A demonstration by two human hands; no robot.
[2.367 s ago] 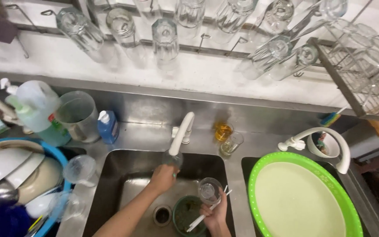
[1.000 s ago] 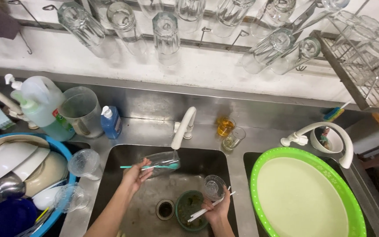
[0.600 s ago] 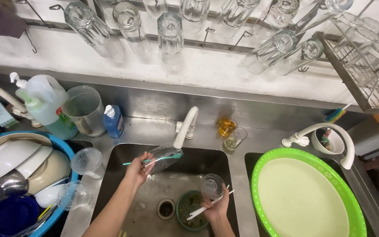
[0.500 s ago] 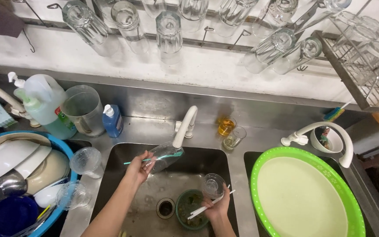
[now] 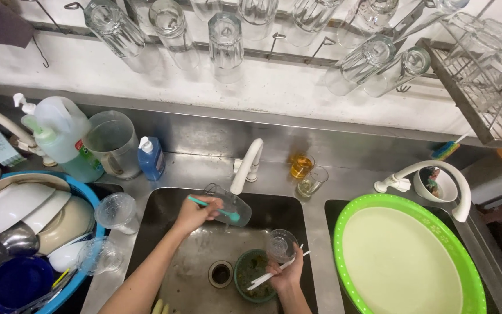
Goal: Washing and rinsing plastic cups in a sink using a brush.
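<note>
My left hand (image 5: 194, 214) grips a clear tall glass (image 5: 232, 207), tilted on its side over the steel sink basin (image 5: 169, 203), just below the white faucet spout (image 5: 246, 167). A teal stick (image 5: 211, 206) lies across the fingers and into the glass. My right hand (image 5: 286, 274) is lower in the sink and holds a small clear glass (image 5: 280, 243) together with white sticks (image 5: 266, 277). Beside it, a dark green bowl (image 5: 250, 282) sits next to the drain (image 5: 221, 273).
A blue basin (image 5: 82, 273) of stacked bowls and two plastic cups (image 5: 116, 211) stand left of the sink. A blue soap bottle (image 5: 151, 158), a jug (image 5: 59, 135) and a pitcher (image 5: 111, 143) line the back. A green round tray (image 5: 405, 261) fills the right basin. Glasses (image 5: 225, 40) hang overhead.
My left hand has left the faucet handle and taken up the tall glass with the teal stick, bringing it under the spout. My right hand has hardly moved.
</note>
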